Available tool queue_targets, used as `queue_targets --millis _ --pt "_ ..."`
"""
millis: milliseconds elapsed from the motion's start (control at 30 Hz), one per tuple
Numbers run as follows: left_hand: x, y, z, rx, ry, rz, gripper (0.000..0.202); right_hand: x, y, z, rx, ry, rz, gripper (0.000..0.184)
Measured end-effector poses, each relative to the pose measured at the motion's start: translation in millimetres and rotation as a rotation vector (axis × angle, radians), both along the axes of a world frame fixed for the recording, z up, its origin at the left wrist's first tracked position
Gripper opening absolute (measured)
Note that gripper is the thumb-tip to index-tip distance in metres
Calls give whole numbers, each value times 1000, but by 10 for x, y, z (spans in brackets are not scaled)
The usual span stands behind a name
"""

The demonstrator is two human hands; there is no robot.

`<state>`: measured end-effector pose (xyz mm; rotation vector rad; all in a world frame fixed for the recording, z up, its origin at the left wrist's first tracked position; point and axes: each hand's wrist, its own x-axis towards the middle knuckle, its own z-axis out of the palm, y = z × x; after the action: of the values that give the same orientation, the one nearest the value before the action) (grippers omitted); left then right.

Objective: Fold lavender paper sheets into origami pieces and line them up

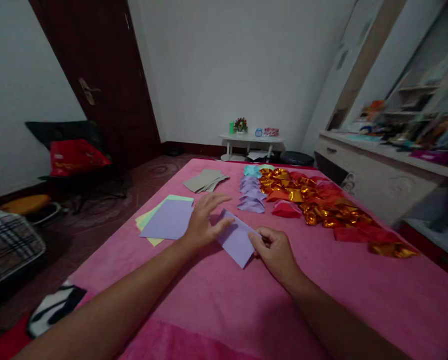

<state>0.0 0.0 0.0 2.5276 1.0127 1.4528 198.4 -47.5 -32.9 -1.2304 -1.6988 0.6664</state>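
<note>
A folded lilac paper (237,241) lies on the pink cloth (224,300) in front of me. My left hand (204,221) rests flat on its left part, fingers stretched out and pressing it down. My right hand (275,252) pinches the paper's right edge between thumb and fingers. Just left of my left hand lies a small stack of flat sheets (165,220), lilac on top with green and yellow beneath.
Further back on the cloth lie grey cards (204,180), a row of folded lilac and blue paper pieces (251,192), and a long pile of folded red and gold foil pieces (321,202). A small white table (251,140) stands by the far wall, a cabinet (377,175) at right.
</note>
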Motion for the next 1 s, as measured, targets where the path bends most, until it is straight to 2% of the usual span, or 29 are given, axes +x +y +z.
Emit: queue_targets --millis 100,167,267,367,500,733,1000 --pt "80 -77 -25 23 239 -190 34 -18 -35 9 31 -31 -7 34" --pt "130 -114 -72 -25 251 -224 26 -27 -45 19 31 9 -24 29" --pt "191 -140 -171 -183 94 -187 21 -28 -40 35 17 173 -60 13" --pt "228 -141 -248 -320 -111 -157 15 -16 -28 43 38 316 -93 26" --pt "248 -141 -274 -388 -260 -121 16 -1 -24 39 74 291 -112 16" --pt "246 -149 -266 -404 -301 -162 14 15 -22 17 79 271 -95 14" --pt "249 -159 -290 -410 -236 -137 18 6 -31 114 250 174 -53 7"
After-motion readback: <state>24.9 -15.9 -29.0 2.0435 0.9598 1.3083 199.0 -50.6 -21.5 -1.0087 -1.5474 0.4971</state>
